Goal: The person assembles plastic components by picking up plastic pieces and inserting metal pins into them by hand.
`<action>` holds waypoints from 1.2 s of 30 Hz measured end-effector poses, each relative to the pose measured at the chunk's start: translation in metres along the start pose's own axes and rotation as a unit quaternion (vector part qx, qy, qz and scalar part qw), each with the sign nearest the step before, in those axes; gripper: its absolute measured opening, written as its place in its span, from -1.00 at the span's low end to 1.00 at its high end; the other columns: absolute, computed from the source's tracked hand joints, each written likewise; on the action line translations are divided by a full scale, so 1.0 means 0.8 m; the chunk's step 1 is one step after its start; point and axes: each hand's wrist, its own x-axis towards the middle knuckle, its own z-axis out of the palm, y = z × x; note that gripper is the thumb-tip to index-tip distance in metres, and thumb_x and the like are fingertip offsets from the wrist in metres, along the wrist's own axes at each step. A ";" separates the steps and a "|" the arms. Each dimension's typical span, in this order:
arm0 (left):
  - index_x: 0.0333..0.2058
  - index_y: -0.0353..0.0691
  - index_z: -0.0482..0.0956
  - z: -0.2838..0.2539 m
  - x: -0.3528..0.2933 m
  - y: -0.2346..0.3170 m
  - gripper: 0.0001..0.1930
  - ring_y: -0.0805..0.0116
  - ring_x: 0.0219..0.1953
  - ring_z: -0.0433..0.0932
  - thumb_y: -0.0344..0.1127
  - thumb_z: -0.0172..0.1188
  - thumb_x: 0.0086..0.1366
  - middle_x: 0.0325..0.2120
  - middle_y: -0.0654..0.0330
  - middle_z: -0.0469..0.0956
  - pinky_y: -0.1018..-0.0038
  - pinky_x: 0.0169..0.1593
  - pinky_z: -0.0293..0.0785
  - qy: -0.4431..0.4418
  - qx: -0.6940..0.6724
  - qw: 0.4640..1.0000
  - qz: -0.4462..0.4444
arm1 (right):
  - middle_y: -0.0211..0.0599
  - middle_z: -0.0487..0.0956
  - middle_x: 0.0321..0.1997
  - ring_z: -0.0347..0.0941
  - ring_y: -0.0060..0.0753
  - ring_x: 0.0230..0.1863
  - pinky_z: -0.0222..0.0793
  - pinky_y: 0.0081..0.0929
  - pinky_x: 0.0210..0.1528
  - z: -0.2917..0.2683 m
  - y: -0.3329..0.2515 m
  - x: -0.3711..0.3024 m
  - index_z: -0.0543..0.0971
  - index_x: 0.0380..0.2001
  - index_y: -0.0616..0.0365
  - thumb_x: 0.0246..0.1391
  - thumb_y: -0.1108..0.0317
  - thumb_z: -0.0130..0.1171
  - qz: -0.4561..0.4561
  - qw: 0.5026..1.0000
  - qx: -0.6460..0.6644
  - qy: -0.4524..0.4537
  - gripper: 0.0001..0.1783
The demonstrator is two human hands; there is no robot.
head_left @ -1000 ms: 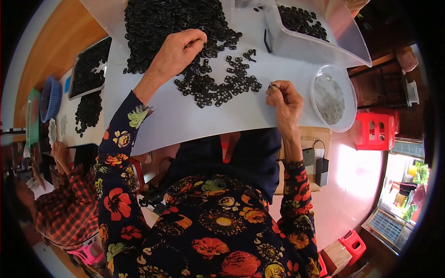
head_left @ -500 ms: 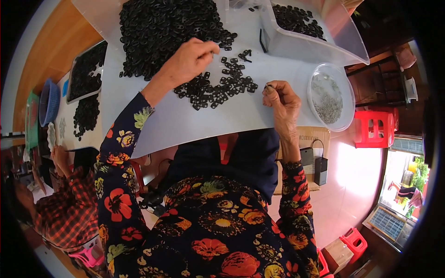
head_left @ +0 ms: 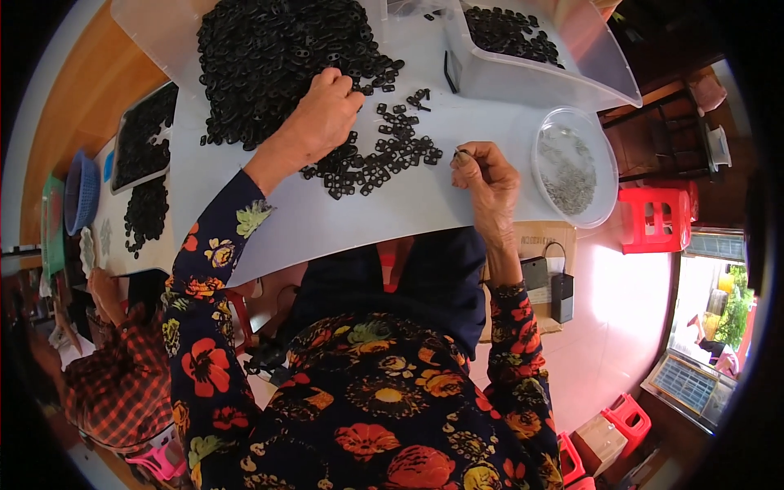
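Observation:
My left hand [head_left: 325, 117] is at the right edge of a large heap of small black two-holed pieces [head_left: 269, 65], its fingers curled down toward them. Its fingertips are partly hidden, and what they grip does not show. To the right, my right hand [head_left: 490, 175] is raised over the near part of the table, thumb and forefinger pinched together. Whatever sits between them is too small to name. A looser scatter of black pieces [head_left: 376, 167] lies between the two hands. Beside my right hand stands a round clear tub [head_left: 608, 175] with many small silvery pins.
A clear plastic bin [head_left: 523, 82] with more black pieces stands at the far right of the white table [head_left: 269, 224]. At left, a tray of black pieces [head_left: 145, 135] and a blue basket [head_left: 82, 192] are near a co-worker in a checked shirt [head_left: 122, 384]. Red stools [head_left: 653, 220] stand at right.
My left hand has drawn a little to the left, in closer against the heap. My right hand keeps its pinch in nearly the same place. The whole view has shifted slightly.

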 end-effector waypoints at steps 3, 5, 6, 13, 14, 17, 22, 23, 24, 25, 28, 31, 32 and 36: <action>-0.29 -0.31 0.50 0.003 0.004 0.011 -0.87 0.12 -0.06 0.29 -0.51 0.07 0.15 -0.40 0.13 0.36 0.32 0.05 0.29 -0.008 -0.054 0.998 0.012 | -0.42 0.52 -0.45 0.31 -0.71 -0.52 0.29 -0.71 -0.43 0.000 -0.001 0.000 0.51 -0.31 0.26 0.15 0.41 0.16 0.000 1.000 -0.006 0.000 -0.87; -0.30 -0.29 0.51 -0.001 0.009 0.026 -0.88 0.13 -0.12 0.31 -0.50 0.07 0.17 -0.43 0.14 0.38 0.34 0.01 0.30 0.060 -0.206 0.977 0.004 | -0.42 0.52 -0.45 0.31 -0.70 -0.52 0.29 -0.72 -0.43 -0.002 0.000 0.000 0.51 -0.31 0.26 0.15 0.42 0.16 0.000 1.000 -0.015 0.003 -0.88; -0.30 -0.29 0.51 -0.006 0.011 0.024 -0.88 0.13 -0.12 0.31 -0.50 0.07 0.17 -0.43 0.14 0.38 0.34 0.01 0.30 0.060 -0.206 0.977 0.004 | -0.41 0.52 -0.44 0.32 -0.70 -0.52 0.29 -0.72 -0.43 -0.001 0.000 0.000 0.51 -0.31 0.27 0.15 0.42 0.15 0.001 1.000 -0.007 0.001 -0.88; -0.29 -0.32 0.51 -0.003 0.018 0.006 -0.87 0.15 -0.20 0.35 -0.50 0.07 0.18 -0.44 0.13 0.41 0.35 -0.01 0.31 0.123 -0.151 0.981 -0.023 | -0.42 0.51 -0.45 0.32 -0.70 -0.52 0.28 -0.72 -0.44 -0.001 0.001 0.000 0.51 -0.32 0.28 0.15 0.45 0.13 -0.003 1.000 -0.003 -0.003 -0.90; -0.28 -0.33 0.50 -0.003 0.019 0.007 -0.87 0.15 -0.19 0.35 -0.49 0.06 0.18 -0.44 0.12 0.41 0.35 -0.02 0.31 0.107 -0.149 0.983 -0.005 | -0.42 0.51 -0.45 0.32 -0.70 -0.52 0.28 -0.72 -0.44 -0.001 0.000 0.000 0.51 -0.32 0.28 0.15 0.45 0.13 -0.003 1.000 -0.003 -0.002 -0.90; -0.29 -0.35 0.49 -0.004 0.029 0.012 -0.87 0.14 -0.20 0.35 -0.48 0.06 0.19 -0.44 0.12 0.41 0.34 -0.03 0.33 0.079 -0.133 0.987 0.033 | -0.42 0.51 -0.45 0.31 -0.70 -0.52 0.28 -0.72 -0.44 -0.001 0.000 0.000 0.51 -0.32 0.28 0.15 0.46 0.13 -0.008 1.000 0.003 -0.003 -0.90; -0.31 -0.35 0.48 -0.009 0.045 0.008 -0.89 0.13 -0.22 0.37 -0.46 0.05 0.20 -0.45 0.11 0.42 0.34 -0.06 0.34 0.090 -0.165 0.982 0.018 | -0.43 0.51 -0.45 0.31 -0.70 -0.52 0.28 -0.72 -0.44 0.002 0.000 0.001 0.51 -0.32 0.28 0.15 0.47 0.12 -0.008 1.000 -0.005 0.002 -0.91; -0.32 -0.35 0.48 -0.014 0.048 0.002 -0.89 0.13 -0.22 0.37 -0.45 0.05 0.20 -0.46 0.11 0.42 0.34 -0.07 0.34 0.111 -0.161 0.980 0.025 | -0.43 0.51 -0.45 0.31 -0.70 -0.52 0.28 -0.72 -0.44 0.001 0.000 0.000 0.51 -0.32 0.28 0.15 0.47 0.12 -0.008 1.000 -0.003 0.000 -0.91; -0.33 -0.34 0.48 -0.018 0.050 -0.006 -0.90 0.12 -0.23 0.37 -0.45 0.05 0.20 -0.46 0.11 0.42 0.34 -0.08 0.35 0.132 -0.157 0.978 0.034 | -0.43 0.51 -0.46 0.30 -0.71 -0.53 0.27 -0.72 -0.44 0.000 -0.001 0.000 0.52 -0.32 0.28 0.15 0.46 0.13 -0.001 1.000 0.005 0.002 -0.91; -0.33 -0.34 0.48 -0.021 0.049 -0.016 -0.90 0.13 -0.24 0.37 -0.46 0.05 0.19 -0.48 0.10 0.42 0.35 -0.10 0.35 0.146 -0.139 0.979 0.023 | -0.43 0.51 -0.46 0.30 -0.71 -0.53 0.27 -0.72 -0.44 -0.001 -0.001 -0.001 0.52 -0.32 0.28 0.15 0.46 0.13 0.006 1.000 0.013 0.004 -0.90; -0.34 -0.34 0.48 -0.028 0.037 -0.030 -0.91 0.13 -0.26 0.37 -0.47 0.06 0.18 -0.49 0.09 0.41 0.35 -0.12 0.35 0.139 -0.120 0.983 -0.001 | -0.43 0.51 -0.46 0.29 -0.71 -0.53 0.27 -0.72 -0.44 0.001 -0.001 -0.002 0.52 -0.32 0.29 0.15 0.44 0.14 0.003 1.000 0.001 0.004 -0.89; -0.36 -0.35 0.47 -0.027 0.025 -0.026 -0.92 0.13 -0.28 0.36 -0.48 0.04 0.18 -0.51 0.10 0.39 0.36 -0.15 0.35 0.093 -0.130 0.987 0.014 | -0.41 0.52 -0.45 0.29 -0.70 -0.53 0.27 -0.72 -0.44 0.000 -0.001 -0.002 0.52 -0.32 0.28 0.15 0.43 0.15 0.009 1.000 0.022 0.004 -0.88; -0.38 -0.35 0.46 -0.026 0.020 -0.021 -0.93 0.13 -0.29 0.36 -0.49 0.04 0.17 -0.52 0.10 0.38 0.36 -0.16 0.35 0.087 -0.149 0.985 0.029 | -0.41 0.52 -0.45 0.29 -0.70 -0.53 0.27 -0.72 -0.44 0.000 -0.001 -0.002 0.52 -0.32 0.28 0.15 0.43 0.15 0.011 1.000 0.022 0.004 -0.88; -0.40 -0.35 0.46 -0.025 0.001 -0.005 -0.94 0.14 -0.31 0.36 -0.49 0.05 0.15 -0.54 0.10 0.36 0.36 -0.18 0.36 0.042 -0.179 0.983 0.021 | -0.38 0.53 -0.44 0.30 -0.70 -0.53 0.28 -0.71 -0.45 0.000 0.000 -0.001 0.51 -0.31 0.28 0.15 0.45 0.14 -0.001 1.000 0.026 -0.008 -0.90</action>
